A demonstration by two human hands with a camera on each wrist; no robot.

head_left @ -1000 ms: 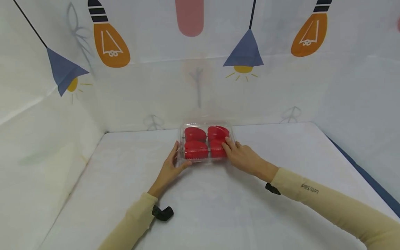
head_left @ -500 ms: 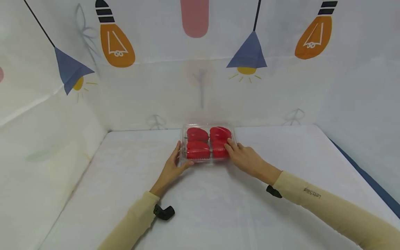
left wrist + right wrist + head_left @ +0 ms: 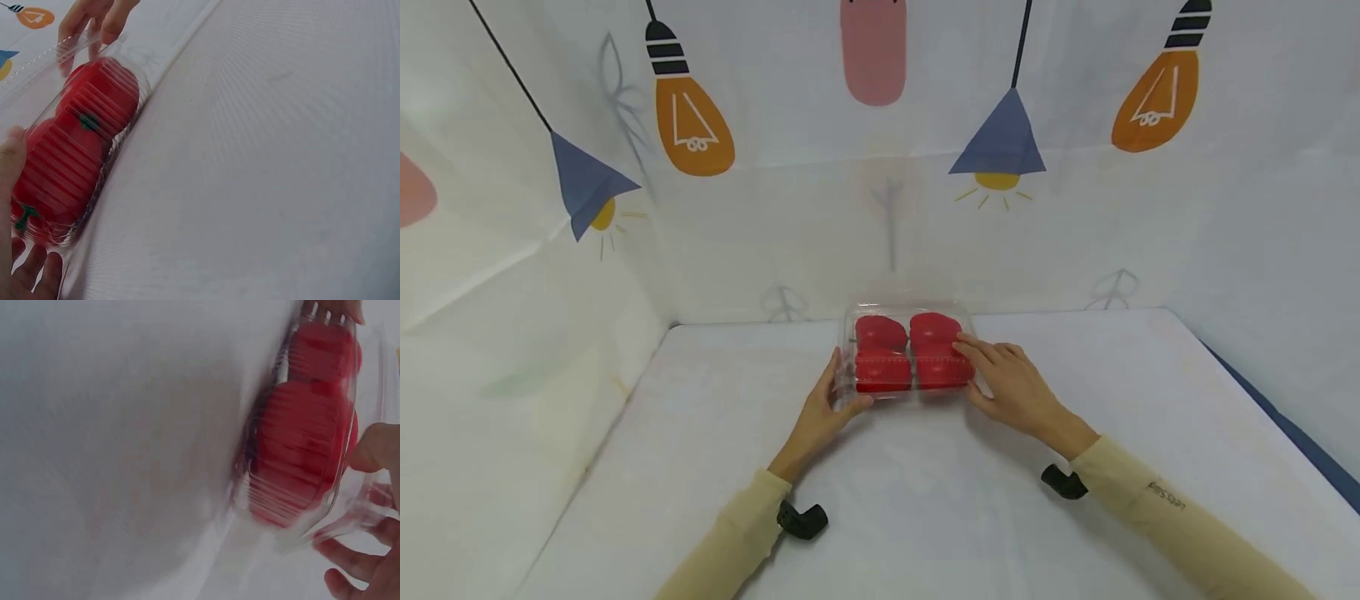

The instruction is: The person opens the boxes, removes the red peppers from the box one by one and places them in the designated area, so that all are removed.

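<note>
Clamshell box (image 3: 908, 352) of four red peppers (image 3: 882, 332) sits mid-table (image 3: 925, 500), near the back wall, long axis left-to-right. We see it bracketed at both short ends: left hand (image 3: 820, 414) cups the left end, thumb on the near corner, fingers up the side; right hand (image 3: 1017, 388) lies on the right end, fingers extended over the lid, thumb at the edge. Both equally close. Right wrist view is motion-blurred; lid latch state unreadable, far side hidden.
</note>
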